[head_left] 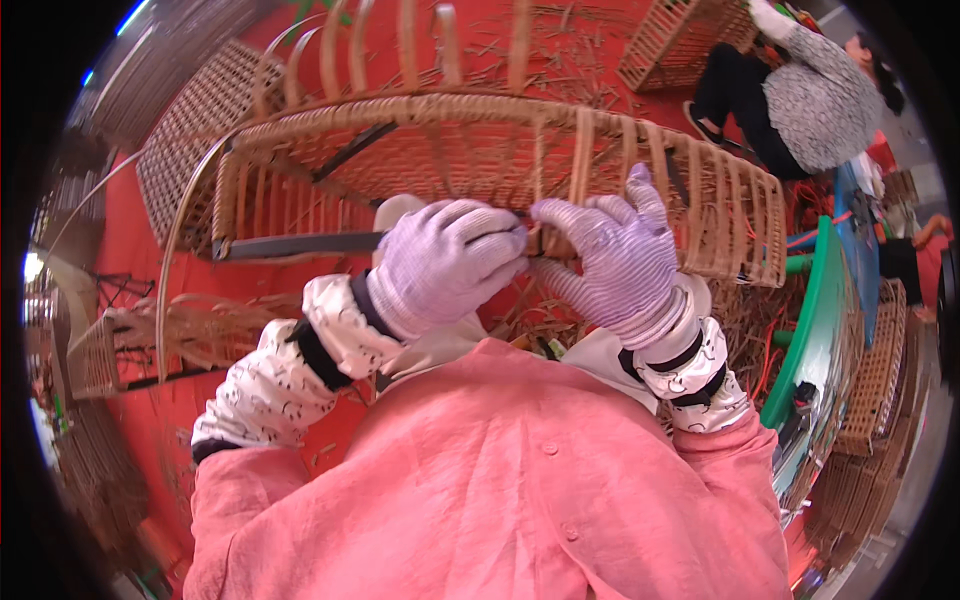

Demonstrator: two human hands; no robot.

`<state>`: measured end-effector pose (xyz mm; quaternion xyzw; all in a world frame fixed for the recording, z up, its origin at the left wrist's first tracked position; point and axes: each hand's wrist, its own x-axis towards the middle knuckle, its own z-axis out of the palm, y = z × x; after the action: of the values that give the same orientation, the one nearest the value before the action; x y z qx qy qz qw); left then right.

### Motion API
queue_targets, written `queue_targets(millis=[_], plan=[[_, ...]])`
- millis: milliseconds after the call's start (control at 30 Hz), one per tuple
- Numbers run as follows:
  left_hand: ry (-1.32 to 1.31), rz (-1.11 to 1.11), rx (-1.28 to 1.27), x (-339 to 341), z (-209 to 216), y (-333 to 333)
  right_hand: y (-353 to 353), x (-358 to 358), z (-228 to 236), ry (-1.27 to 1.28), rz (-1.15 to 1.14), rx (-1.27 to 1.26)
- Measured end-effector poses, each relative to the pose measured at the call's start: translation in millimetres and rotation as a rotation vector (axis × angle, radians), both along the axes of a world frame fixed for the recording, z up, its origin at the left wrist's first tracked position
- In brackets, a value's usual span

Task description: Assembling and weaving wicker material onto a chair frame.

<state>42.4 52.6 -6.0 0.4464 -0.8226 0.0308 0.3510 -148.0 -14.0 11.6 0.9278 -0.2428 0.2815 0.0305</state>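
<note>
A salmon-pink shirt (460,450) of lightly crinkled cloth has small matching buttons (550,448) down its front. White sleeve covers (268,395), printed with small dark curved markings and circled by black bands (320,355), clothe both forearms. The left grip (452,262) and right grip (622,262) wear lilac gloves (425,280), finely striped in white.

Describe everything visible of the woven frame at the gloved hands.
The woven frame is long, tan and cane-like, with a wrapped far rim, open lattice and spaced slats toward its right end. Dark flat bars brace it, one along the near left edge. It runs left to right. The left hand and right hand are at its near edge; exact contact is unclear.
</note>
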Motion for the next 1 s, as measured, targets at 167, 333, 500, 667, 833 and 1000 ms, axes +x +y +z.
queue_targets(millis=[167,333,500,667,833,1000], plan=[[-0.058,0.054,-0.053,-14.7,-11.4,-0.2,0.2,-15.9,-12.0,-0.023,-0.067,-0.145],[-0.024,-0.043,-0.145,0.4,-6.6,19.8,16.9,-4.7,-26.7,0.011,0.021,-0.033],[-0.024,-0.038,-0.223,-13.6,-10.9,10.9,13.2,-16.1,-19.1,0.181,-0.018,0.086],[-0.065,-0.044,-0.211,-9.6,-4.4,12.4,11.8,-13.5,-16.4,0.124,0.017,0.197],[-0.084,-0.076,-0.191,-5.6,-8.9,8.5,13.9,-20.7,-24.3,0.063,-0.002,0.108],[-0.046,-0.090,-0.175,-9.6,-12.3,6.7,-0.2,-95.6,58.2,-0.043,-0.260,0.244]])
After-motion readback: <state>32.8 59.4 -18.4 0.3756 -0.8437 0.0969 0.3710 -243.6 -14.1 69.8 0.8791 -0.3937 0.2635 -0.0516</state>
